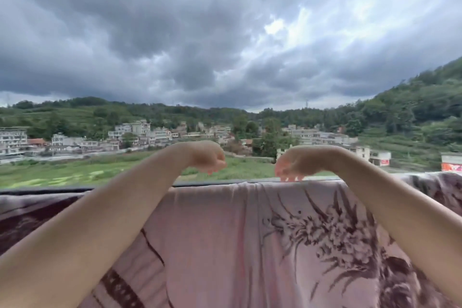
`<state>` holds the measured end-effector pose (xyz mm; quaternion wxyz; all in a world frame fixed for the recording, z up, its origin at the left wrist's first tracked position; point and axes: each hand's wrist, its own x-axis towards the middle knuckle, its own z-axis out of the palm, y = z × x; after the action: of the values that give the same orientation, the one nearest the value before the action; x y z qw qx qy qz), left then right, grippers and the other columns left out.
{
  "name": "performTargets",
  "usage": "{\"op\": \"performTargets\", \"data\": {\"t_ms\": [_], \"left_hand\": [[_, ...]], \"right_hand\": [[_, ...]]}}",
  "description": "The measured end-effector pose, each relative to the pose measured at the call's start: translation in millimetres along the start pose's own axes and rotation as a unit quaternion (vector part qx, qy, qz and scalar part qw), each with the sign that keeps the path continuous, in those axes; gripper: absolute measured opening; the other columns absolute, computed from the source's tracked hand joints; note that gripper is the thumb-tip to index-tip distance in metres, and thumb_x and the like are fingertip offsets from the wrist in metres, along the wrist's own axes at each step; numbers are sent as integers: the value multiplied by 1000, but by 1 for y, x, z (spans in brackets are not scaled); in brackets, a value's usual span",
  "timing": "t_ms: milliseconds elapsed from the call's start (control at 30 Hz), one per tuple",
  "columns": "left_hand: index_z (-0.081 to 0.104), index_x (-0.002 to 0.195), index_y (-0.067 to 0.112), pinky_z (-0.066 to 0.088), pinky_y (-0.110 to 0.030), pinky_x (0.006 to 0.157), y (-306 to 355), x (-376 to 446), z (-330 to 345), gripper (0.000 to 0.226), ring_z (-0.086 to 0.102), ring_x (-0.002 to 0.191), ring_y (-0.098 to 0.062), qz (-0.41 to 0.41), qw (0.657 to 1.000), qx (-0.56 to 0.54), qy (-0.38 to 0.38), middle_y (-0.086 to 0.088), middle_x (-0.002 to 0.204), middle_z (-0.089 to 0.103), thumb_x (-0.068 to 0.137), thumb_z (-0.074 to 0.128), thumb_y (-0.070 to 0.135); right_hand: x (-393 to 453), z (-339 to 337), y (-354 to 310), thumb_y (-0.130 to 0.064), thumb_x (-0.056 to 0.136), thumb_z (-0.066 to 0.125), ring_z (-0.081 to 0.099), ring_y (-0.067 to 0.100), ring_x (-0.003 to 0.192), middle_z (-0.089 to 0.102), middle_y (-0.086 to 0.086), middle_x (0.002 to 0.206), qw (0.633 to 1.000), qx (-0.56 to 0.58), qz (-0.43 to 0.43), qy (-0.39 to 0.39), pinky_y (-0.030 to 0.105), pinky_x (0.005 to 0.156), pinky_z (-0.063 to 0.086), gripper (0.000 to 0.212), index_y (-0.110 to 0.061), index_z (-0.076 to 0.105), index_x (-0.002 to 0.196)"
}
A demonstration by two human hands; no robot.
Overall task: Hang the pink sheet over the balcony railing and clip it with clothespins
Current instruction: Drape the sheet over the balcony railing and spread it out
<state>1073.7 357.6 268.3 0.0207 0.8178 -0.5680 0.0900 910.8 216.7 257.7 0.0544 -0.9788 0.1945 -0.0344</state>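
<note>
Both hands, left hand (207,156) clenched, right hand (292,164) fingers released, above pink sheet (225,232) on railing (45,190).

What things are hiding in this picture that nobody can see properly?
Head view, the only one:
- Dark balcony railing: mostly covered by the pink flower-patterned sheet.
- Clothespins: none visible; possibly hidden.
- Left hand: curled fingers hide whatever it may hold.
- Right hand: fingertips blurred at the sheet's top edge; contact unclear.
- Sheet's bottom: cut off by the lower edge.
</note>
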Motion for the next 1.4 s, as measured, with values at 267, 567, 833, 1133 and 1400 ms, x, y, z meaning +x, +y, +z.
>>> {"op": "performTargets", "data": {"t_ms": [267,567,833,1133,1400], "left_hand": [[62,97,8,51,-32,79,-87,-173,23,29,59,84,-18,20,979,26,199,-5,93,65,90,49,33],[28,140,11,26,-41,110,-212,-306,70,64,28,135,-25,-201,936,115,265,-8,144,33,88,49,41],[72,86,9,52,-33,65,-299,-306,70,28,68,71,-23,-37,888,148,433,-3,77,73,60,82,9],[46,111,9,55,-36,64,-336,-297,78,49,67,67,-24,3,900,169,401,-8,81,70,93,19,47],[47,107,8,56,-39,63,-362,-311,77,54,70,70,-28,38,882,218,417,-12,85,72,93,16,50]], "right_hand": [[-43,42,-136,-16,88,53,61,27,100,67,15,107,959,-3,-45,279,36,92,46,24,-1,65,102],[-1,100,-315,-36,79,62,48,24,115,60,5,120,910,-110,-135,377,41,97,35,48,-13,55,120],[46,132,-343,-18,52,84,63,28,72,67,4,73,853,-82,-131,499,42,68,52,36,-5,72,84],[78,163,-347,-46,93,27,51,19,84,66,4,87,778,-118,-93,610,32,80,31,42,-16,53,103],[78,158,-342,-40,89,44,51,15,87,70,4,88,756,-62,-180,626,39,79,42,28,-22,59,105]]}}
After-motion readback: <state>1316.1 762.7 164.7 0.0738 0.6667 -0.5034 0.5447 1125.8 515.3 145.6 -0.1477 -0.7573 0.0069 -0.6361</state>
